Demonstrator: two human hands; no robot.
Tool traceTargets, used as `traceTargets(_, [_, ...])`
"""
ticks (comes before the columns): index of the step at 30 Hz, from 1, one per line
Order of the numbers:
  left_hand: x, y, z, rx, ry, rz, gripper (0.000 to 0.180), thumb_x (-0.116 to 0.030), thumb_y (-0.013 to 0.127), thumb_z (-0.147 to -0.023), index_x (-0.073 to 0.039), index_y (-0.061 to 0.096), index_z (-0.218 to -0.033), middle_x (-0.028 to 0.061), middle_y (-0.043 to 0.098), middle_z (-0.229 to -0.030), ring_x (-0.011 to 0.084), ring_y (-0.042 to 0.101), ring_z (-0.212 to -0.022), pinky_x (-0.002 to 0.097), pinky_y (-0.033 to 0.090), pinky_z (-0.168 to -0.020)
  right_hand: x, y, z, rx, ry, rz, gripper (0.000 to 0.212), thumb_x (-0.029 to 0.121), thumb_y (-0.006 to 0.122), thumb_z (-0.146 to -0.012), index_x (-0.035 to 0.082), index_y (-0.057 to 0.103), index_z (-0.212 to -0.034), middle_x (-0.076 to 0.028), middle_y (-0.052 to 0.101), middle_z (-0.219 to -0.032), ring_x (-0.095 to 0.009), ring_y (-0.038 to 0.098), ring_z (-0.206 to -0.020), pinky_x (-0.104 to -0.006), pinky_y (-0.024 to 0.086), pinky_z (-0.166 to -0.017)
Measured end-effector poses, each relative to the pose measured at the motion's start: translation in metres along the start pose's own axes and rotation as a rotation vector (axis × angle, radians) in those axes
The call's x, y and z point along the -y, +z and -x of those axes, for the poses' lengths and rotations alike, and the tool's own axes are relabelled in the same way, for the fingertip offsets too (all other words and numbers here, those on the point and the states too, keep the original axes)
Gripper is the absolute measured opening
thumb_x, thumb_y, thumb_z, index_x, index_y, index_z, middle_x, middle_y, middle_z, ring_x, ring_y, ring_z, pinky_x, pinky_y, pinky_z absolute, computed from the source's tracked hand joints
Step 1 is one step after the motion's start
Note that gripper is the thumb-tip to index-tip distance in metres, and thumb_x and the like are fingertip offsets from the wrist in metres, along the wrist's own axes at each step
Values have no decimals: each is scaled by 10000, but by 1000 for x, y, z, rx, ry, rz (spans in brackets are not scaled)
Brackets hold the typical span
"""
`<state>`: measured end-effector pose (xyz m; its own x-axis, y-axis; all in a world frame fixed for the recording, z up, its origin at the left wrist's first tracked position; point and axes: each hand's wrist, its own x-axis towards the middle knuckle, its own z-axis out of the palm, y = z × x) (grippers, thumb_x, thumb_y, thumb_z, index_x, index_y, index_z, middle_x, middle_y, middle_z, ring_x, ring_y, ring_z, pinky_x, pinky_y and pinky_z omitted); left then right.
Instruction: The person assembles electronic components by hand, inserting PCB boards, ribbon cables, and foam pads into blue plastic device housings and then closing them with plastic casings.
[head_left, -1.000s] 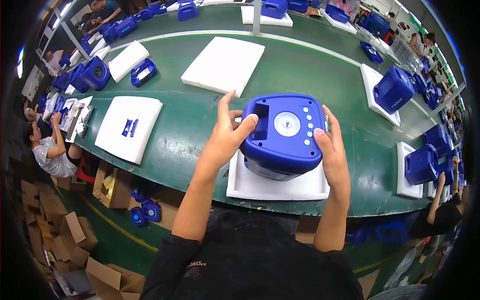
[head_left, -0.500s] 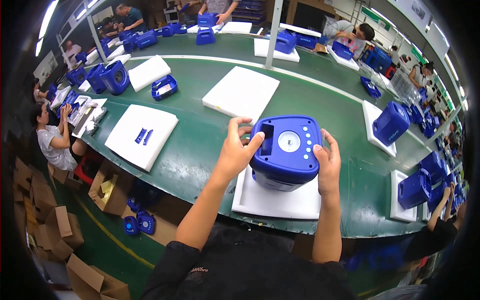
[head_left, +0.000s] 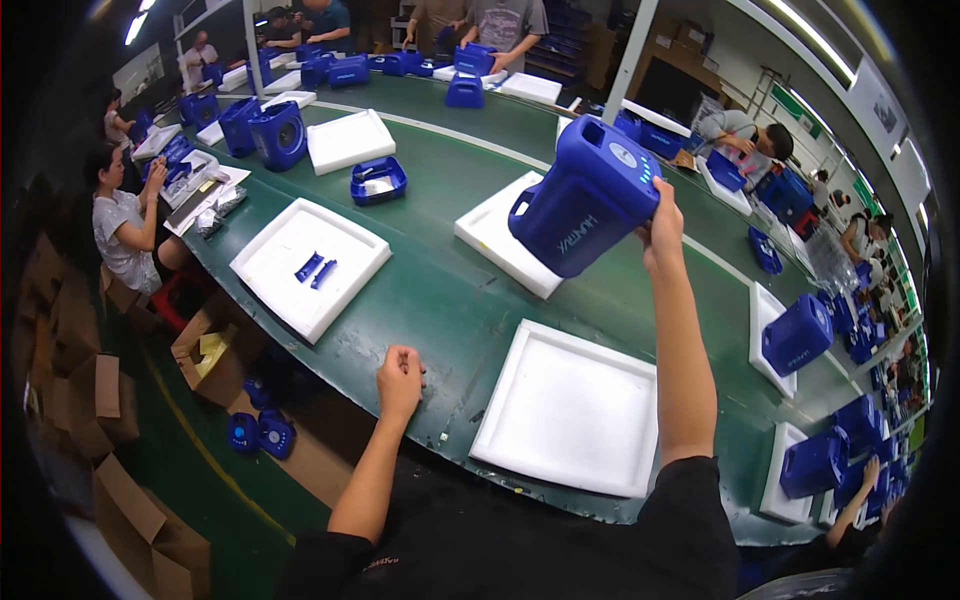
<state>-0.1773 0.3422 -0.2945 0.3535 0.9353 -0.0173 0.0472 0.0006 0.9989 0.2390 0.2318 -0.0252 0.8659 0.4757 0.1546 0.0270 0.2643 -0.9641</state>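
My right hand (head_left: pixel 664 228) grips a blue portable speaker (head_left: pixel 582 200) by its right end. The speaker is tilted and raised over the bench, with its round dial and small lit dots toward the upper right. Behind it, a white foam tray (head_left: pixel 490 232) is partly hidden. Near the bench's front edge, a second white foam tray (head_left: pixel 575 415) lies bare below my right forearm. My left hand (head_left: pixel 401 383) is closed in a loose fist left of that tray, and nothing shows in it.
On the green bench (head_left: pixel 430 290), a foam tray (head_left: pixel 345 250) carries two small blue parts (head_left: pixel 316 269). Farther back sit a blue open shell (head_left: pixel 378 180) and another foam piece (head_left: pixel 350 140). More speakers (head_left: pixel 797 334) stand at right. Cardboard boxes (head_left: pixel 205 360) are at lower left; people work around.
The speaker has come up off the near foam tray, moving forward and tilting. My left hand has let go of it and dropped back to the left; my right hand keeps its hold.
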Motion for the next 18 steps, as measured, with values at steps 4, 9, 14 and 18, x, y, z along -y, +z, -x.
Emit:
traceTargets(4, [18, 1, 2, -101, 309, -257, 103, -97, 640, -1064, -35, 647, -1146, 92, 707, -781, 175, 694, -652, 361, 545, -586, -41, 40, -56, 34, 4, 128, 477, 548, 694, -1028, 72, 729, -1046, -15, 712, -837, -135, 681, -684, -327, 573, -622])
traceTargets(9, [5, 17, -2, -78, 342, -323, 131, -31, 651, -984, -15, 673, -1112, 118, 703, -754, 218, 686, -645, 379, 559, -658, -115, 18, -116, 9, 126, 342, 687, 586, 714, -1005, -61, 750, -1232, -150, 782, -1076, -241, 769, -830, -372, 627, -659])
traceTargets(14, [12, 13, -6, -91, 342, -353, 134, -12, 656, -970, -12, 674, -1103, 113, 700, -747, 212, 681, -640, 365, 552, -650, -121, 36, -103, 118, 108, 338, 770, 663, 717, -988, -4, 683, -1371, -125, 762, -1164, -216, 772, -946, -399, 649, -783])
traceTargets(18, [14, 11, -7, -109, 347, -385, 123, -3, 661, -965, -18, 680, -1085, 106, 698, -742, 212, 678, -637, 365, 552, -650, -90, 24, -74, 271, 348, 235, 1048, 682, 841, -877, -39, 509, -1562, -165, 674, -1404, -292, 722, -1138, -434, 597, -967])
